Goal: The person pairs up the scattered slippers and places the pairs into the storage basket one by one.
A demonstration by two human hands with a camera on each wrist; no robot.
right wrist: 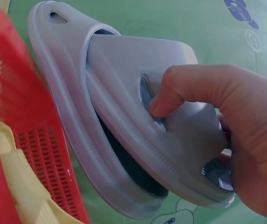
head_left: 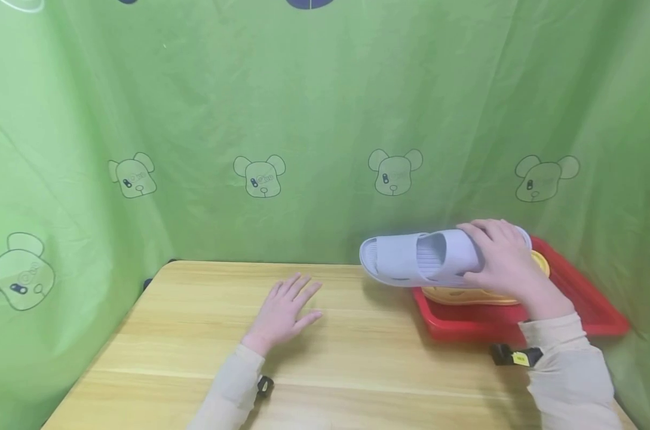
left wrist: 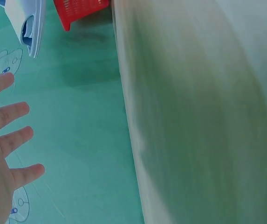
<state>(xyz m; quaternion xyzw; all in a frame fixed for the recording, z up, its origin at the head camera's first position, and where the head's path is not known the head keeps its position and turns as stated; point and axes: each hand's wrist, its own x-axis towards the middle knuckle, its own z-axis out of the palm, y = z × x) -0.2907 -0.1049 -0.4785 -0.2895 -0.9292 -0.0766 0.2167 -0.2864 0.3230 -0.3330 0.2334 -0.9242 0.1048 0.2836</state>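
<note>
Currently the right hand [head_left: 505, 263] is gripping the grey slipper [head_left: 411, 258] above the red basket [head_left: 583, 310]; the left hand [head_left: 282, 310] is resting flat, fingers spread, on the surface [head_left: 196, 334]; a firm, level hold seems wise.

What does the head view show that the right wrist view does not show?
Only the head view shows the left hand lying flat with straight fingers on the wooden table, and the green curtain with bear prints behind.

Only the right wrist view shows the grip closely: the thumb curls over the slipper's strap, beside a cut-out hole, and the ribbed insole is visible.

Both show the right hand holding the pale lilac slipper above the red basket, with a yellow slipper lying inside.
</note>
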